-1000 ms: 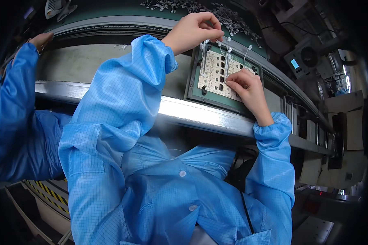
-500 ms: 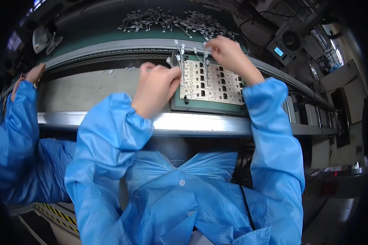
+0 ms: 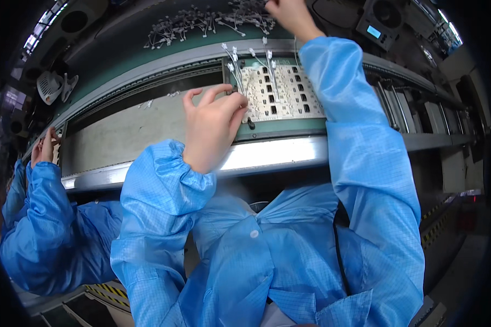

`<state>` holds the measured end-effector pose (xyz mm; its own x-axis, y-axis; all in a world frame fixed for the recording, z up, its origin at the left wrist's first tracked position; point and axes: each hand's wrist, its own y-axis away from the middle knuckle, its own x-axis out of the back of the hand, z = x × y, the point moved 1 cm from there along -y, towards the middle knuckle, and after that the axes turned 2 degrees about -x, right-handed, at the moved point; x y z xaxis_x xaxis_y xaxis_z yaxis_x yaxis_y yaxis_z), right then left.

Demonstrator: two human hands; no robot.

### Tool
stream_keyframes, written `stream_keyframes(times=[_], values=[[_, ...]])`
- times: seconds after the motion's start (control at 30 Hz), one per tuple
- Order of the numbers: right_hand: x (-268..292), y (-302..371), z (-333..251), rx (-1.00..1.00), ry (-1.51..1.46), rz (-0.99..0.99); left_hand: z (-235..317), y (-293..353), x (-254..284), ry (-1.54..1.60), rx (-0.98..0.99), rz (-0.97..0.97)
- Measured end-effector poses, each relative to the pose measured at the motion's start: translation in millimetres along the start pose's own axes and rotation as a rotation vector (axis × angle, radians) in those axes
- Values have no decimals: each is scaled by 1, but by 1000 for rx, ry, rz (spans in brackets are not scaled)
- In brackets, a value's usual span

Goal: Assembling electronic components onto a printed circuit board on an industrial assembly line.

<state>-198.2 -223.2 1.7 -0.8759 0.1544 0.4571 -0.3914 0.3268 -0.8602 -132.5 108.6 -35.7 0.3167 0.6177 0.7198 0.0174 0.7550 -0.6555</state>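
Note:
My left hand [image 3: 211, 126] is at the left edge of a pale circuit board panel [image 3: 286, 109] with rows of black components. Its thumb and index finger are curled together by the panel's edge; whatever lies between them is hidden. White-plugged wire leads [image 3: 234, 68] stand up at the panel's left side, and more leads [image 3: 271, 71] rise from its middle. Stretched far forward, my right hand [image 3: 293, 16] is at the right end of a heap of wire leads with white connectors [image 3: 202, 23]. The picture's upper edge cuts off most of its fingers.
The panel sits on a conveyor with a shiny metal front rail [image 3: 278, 155]. Left of it lies a grey plate [image 3: 131, 128] with a few small white pieces. At far left are a co-worker's hand [image 3: 47, 147] and a white device [image 3: 50, 87]. A box with a lit screen [image 3: 373, 31] stands back right.
My right hand has gone from above the panel forward to the heap of leads. My left hand stays by the panel's left edge. The whole view has shifted somewhat.

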Motion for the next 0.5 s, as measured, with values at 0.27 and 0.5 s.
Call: stream_keyframes(times=[0.27,0.5], values=[[84,22,-5,-504,-507,-7,-2,5,3,-46,132,-97],[101,43,0,-490,-873,-152,-11,6,1,-44,235,-136]])
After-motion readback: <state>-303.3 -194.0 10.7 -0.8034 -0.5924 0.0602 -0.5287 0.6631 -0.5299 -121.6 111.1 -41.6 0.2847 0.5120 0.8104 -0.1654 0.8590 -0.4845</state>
